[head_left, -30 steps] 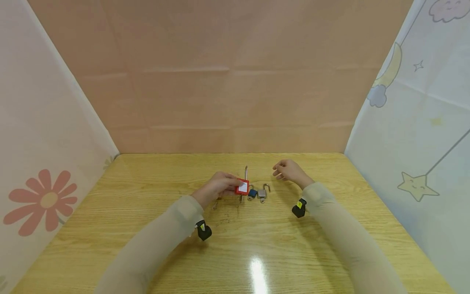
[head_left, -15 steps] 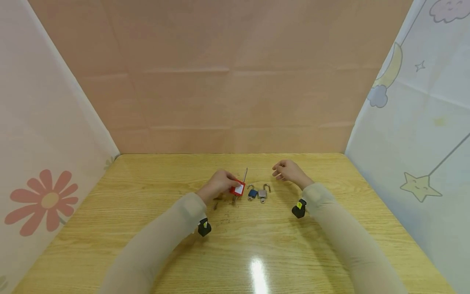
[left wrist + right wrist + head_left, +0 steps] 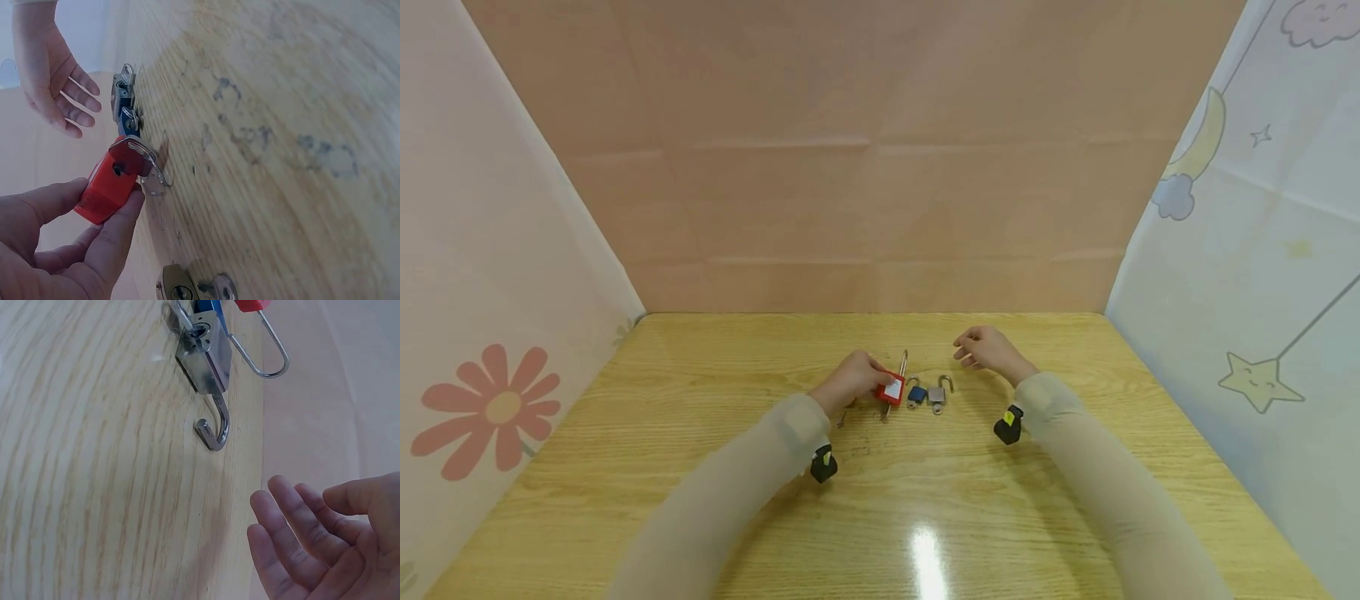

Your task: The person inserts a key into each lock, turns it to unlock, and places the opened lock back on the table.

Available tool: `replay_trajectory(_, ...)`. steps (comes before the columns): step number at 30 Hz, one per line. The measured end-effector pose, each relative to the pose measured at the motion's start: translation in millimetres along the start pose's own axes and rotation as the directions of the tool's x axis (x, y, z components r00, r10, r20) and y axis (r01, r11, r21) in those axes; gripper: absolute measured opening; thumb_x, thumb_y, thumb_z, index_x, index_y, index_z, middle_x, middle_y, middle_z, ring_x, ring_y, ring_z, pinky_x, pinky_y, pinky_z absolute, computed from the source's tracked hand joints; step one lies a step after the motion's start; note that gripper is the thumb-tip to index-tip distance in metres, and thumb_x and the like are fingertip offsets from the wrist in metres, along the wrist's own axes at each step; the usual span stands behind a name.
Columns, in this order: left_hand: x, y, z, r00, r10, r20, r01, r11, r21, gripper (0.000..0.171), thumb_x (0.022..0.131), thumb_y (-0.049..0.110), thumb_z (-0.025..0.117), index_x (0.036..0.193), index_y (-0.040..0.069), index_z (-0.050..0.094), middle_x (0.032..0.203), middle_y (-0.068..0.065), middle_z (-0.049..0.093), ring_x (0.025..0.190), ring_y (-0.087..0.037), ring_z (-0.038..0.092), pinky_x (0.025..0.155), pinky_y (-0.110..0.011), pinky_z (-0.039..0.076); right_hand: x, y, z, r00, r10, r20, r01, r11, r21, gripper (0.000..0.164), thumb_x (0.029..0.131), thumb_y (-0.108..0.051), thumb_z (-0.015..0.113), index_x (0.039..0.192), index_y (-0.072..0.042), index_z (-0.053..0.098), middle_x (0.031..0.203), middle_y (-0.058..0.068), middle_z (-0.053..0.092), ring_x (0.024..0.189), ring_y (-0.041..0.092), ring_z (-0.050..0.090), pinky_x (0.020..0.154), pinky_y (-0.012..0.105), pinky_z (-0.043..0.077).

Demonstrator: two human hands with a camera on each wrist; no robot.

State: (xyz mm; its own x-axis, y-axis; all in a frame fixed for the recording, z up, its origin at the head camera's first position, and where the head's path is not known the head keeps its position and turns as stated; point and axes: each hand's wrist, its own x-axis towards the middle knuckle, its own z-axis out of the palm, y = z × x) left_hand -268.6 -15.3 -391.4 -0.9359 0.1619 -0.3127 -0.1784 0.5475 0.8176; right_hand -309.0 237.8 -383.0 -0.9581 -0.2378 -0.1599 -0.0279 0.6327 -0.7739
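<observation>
Between thumb and fingers, my left hand (image 3: 853, 377) pinches a red padlock (image 3: 891, 388) with a white label. Its long shackle points away from me, and a key on a ring (image 3: 147, 153) hangs at its keyhole end in the left wrist view. Just right of it lie a blue padlock (image 3: 917, 395) and a silver padlock (image 3: 936, 395), both with raised, unlatched shackles. A key (image 3: 181, 314) sits in the silver one. Past these, my right hand (image 3: 988, 347) hovers over the table, fingers loosely bent, holding nothing. A brass padlock (image 3: 170, 278) is partly visible in the left wrist view.
The wooden table (image 3: 880, 483) carries dark scuff marks near the padlocks. A key (image 3: 225, 287) lies by the brass padlock. A peach backdrop (image 3: 868, 208) rises behind the table, with printed cloth on both sides.
The red padlock in my left hand tilted and shifted left, then came slightly back right and nearer to me. My right hand has hardly moved. The blue and silver padlocks stay put.
</observation>
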Motion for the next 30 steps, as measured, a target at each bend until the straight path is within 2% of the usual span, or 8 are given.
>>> replay_trajectory(8, -1.0, 0.8, -1.8, 1.000, 0.010, -0.026, -0.010, 1.000, 0.010, 0.030, 0.092, 0.013, 0.066, 0.115, -0.006, 0.066, 0.104, -0.016, 0.068, 0.080, -0.018, 0.067, 0.069, -0.030, 0.057, -1.6, -4.1, 1.0, 1.000, -0.012, 0.004, 0.012, 1.000, -0.010, 0.039, 0.106, -0.017, 0.034, 0.129, 0.009, 0.052, 0.114, 0.025, 0.064, 0.101, 0.037, 0.065, 0.087, 0.046, 0.054)
replay_trajectory(13, -2.9, 1.8, -1.5, 1.000, 0.010, -0.027, -0.010, 1.000, 0.003, 0.020, 0.092, 0.013, 0.067, 0.101, -0.004, 0.070, 0.094, -0.014, 0.069, 0.072, -0.017, 0.064, 0.070, -0.033, 0.057, -0.6, -4.4, 2.1, 1.000, -0.001, 0.005, 0.001, 1.000, -0.001, 0.038, 0.106, -0.018, 0.035, 0.128, 0.008, 0.053, 0.113, 0.023, 0.064, 0.100, 0.036, 0.065, 0.086, 0.045, 0.054)
replay_trajectory(18, 1.8, 2.2, 0.2, 0.999, -0.006, -0.042, 0.008, 1.000, 0.028, 0.014, 0.090, 0.010, 0.068, 0.089, -0.004, 0.069, 0.085, -0.013, 0.068, 0.068, -0.017, 0.064, 0.067, -0.032, 0.058, -0.8, -2.7, 2.2, 1.000, -0.008, 0.002, 0.008, 1.000, -0.019, 0.038, 0.106, -0.018, 0.035, 0.127, 0.007, 0.054, 0.111, 0.022, 0.066, 0.097, 0.034, 0.066, 0.084, 0.044, 0.055)
replay_trajectory(25, 0.0, 1.9, 0.3, 0.999, 0.008, -0.053, -0.007, 1.000, 0.020, 0.014, 0.089, 0.008, 0.069, 0.092, -0.006, 0.067, 0.089, -0.015, 0.068, 0.071, -0.018, 0.066, 0.068, -0.033, 0.058, -1.6, -1.2, 2.2, 1.000, -0.014, 0.001, 0.014, 0.999, -0.032, 0.039, 0.105, -0.018, 0.035, 0.127, 0.008, 0.054, 0.111, 0.022, 0.066, 0.097, 0.034, 0.067, 0.083, 0.043, 0.055)
replay_trajectory(30, 2.3, 2.4, -1.2, 0.999, 0.000, -0.054, 0.005, 0.997, 0.080, 0.015, 0.090, 0.011, 0.069, 0.090, -0.004, 0.066, 0.084, -0.013, 0.067, 0.069, -0.022, 0.068, 0.065, -0.033, 0.058, -0.1, -0.6, 3.2, 1.000, -0.013, 0.006, 0.013, 1.000, -0.023, 0.039, 0.106, -0.018, 0.035, 0.128, 0.008, 0.054, 0.112, 0.023, 0.065, 0.098, 0.035, 0.066, 0.084, 0.044, 0.055)
